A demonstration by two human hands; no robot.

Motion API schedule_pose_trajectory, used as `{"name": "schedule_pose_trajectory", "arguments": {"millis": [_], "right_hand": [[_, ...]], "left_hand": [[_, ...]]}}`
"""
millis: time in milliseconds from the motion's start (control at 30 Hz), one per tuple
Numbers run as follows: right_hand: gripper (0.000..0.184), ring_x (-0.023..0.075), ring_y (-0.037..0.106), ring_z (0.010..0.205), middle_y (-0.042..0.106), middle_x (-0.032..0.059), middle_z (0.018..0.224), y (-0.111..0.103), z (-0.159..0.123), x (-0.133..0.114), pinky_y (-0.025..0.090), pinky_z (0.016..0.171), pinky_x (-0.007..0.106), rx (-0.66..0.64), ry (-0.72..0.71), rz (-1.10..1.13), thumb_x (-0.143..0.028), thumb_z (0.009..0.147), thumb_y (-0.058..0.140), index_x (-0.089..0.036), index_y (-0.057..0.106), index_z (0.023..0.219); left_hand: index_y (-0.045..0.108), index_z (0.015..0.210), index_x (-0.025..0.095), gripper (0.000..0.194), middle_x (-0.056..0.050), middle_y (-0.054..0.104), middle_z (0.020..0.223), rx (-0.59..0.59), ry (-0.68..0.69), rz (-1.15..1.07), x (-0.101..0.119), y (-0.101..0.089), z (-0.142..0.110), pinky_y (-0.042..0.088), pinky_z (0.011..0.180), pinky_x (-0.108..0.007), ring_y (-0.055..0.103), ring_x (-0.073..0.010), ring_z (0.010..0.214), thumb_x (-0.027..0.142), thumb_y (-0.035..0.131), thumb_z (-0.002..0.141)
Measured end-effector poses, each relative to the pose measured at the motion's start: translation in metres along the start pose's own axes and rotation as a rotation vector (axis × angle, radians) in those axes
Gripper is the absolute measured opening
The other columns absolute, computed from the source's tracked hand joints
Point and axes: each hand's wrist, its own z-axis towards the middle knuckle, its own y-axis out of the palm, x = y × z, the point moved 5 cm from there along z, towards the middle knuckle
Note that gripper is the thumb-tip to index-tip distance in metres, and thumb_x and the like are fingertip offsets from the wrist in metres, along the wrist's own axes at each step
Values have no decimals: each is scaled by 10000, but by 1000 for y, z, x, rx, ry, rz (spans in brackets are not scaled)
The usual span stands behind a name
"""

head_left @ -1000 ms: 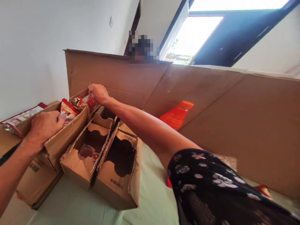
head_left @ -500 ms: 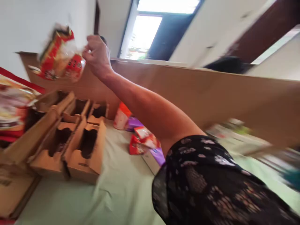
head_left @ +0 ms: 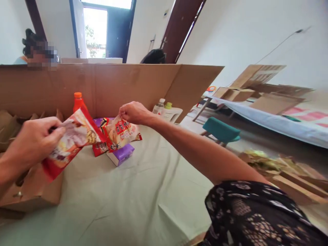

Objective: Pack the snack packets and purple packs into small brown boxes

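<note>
My left hand (head_left: 33, 141) is closed on a red and clear snack packet (head_left: 70, 140), held above the pale green tablecloth (head_left: 123, 198). My right hand (head_left: 133, 112) pinches the top of a second snack packet (head_left: 120, 131) with red print, hanging over a purple box (head_left: 121, 153) and another red packet (head_left: 98, 148) that lie on the cloth. An orange bottle (head_left: 78, 101) stands behind them against a tall cardboard wall (head_left: 123, 85).
Brown cardboard boxes (head_left: 28, 194) sit at the left edge. A clear bottle (head_left: 159, 106) stands by the cardboard's right end. A person's head (head_left: 38, 48) shows behind the wall. A teal stool (head_left: 220, 130) and a table with flat cartons (head_left: 269, 99) lie to the right.
My right hand lifted a packet out of the divided boxes and brought it down right, over the cloth. My left hand now holds another packet. The view swung right.
</note>
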Motion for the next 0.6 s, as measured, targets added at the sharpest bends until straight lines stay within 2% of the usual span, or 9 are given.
{"name": "schedule_pose_trajectory", "arguments": {"millis": [67, 133, 200, 267, 300, 367, 467, 533, 600], "right_hand": [[286, 225, 692, 961, 776, 63, 988, 6, 13, 22, 480, 865, 312, 32, 47, 37, -99, 799, 567, -191, 795, 945], [367, 235, 674, 1078, 757, 83, 1157, 10, 26, 39, 477, 945, 321, 79, 69, 93, -117, 819, 574, -186, 767, 1124], [446, 234, 636, 1178, 702, 97, 1306, 13, 29, 55, 458, 1017, 334, 124, 81, 162, -144, 843, 579, -184, 706, 1268], [417, 227, 640, 1164, 699, 97, 1311, 18, 17, 74, 458, 1021, 341, 139, 91, 237, -167, 866, 566, -184, 707, 1259], [374, 222, 661, 1109, 725, 92, 1253, 23, 5, 84, 472, 989, 336, 131, 97, 275, -179, 876, 556, -183, 728, 1209], [293, 207, 696, 937, 776, 75, 1057, 38, -31, 102, 503, 871, 312, 83, 111, 352, -208, 883, 548, -175, 766, 1076], [241, 188, 672, 683, 750, 47, 740, 74, -99, 115, 497, 669, 281, -52, 121, 469, -249, 868, 548, -166, 772, 837], [240, 181, 660, 620, 729, 30, 661, 102, -141, 111, 494, 611, 271, -159, 106, 551, -267, 853, 557, -186, 753, 741], [220, 183, 690, 658, 758, 22, 713, 129, -170, 99, 520, 625, 269, -248, 79, 633, -280, 844, 574, -212, 759, 746]], "left_hand": [[700, 827, 184, 342, -29, 703, 790, 4, 73, -37, 44, 31, 39, 487, 741, -326, 623, -200, 730, 420, 453, 834], [703, 1054, 152, 408, -88, 730, 1056, 19, 96, -46, 72, 64, 77, 499, 907, -351, 657, -244, 978, 389, 442, 850], [587, 1319, 108, 553, -157, 622, 1364, 31, 85, -41, 83, 93, 105, 439, 1077, -420, 564, -297, 1262, 389, 462, 860], [475, 1434, 93, 640, -194, 517, 1488, 12, 64, -32, 79, 117, 114, 387, 1147, -487, 474, -324, 1382, 403, 462, 874], [459, 1449, 105, 641, -192, 510, 1494, -11, 61, -28, 75, 127, 110, 382, 1155, -506, 467, -326, 1392, 407, 457, 883], [471, 1447, 149, 615, -170, 512, 1491, -64, 73, -24, 65, 143, 84, 368, 1172, -528, 464, -325, 1399, 399, 464, 885], [510, 1426, 182, 593, -168, 454, 1540, -176, 108, -38, 55, 165, 12, 333, 1203, -551, 422, -342, 1441, 360, 528, 861], [525, 1423, 197, 586, -179, 411, 1574, -276, 126, -69, 55, 183, -42, 354, 1197, -553, 415, -351, 1455, 326, 561, 852], [516, 1442, 224, 605, -179, 396, 1591, -380, 141, -108, 63, 205, -84, 410, 1167, -536, 442, -348, 1444, 296, 591, 846]]}}
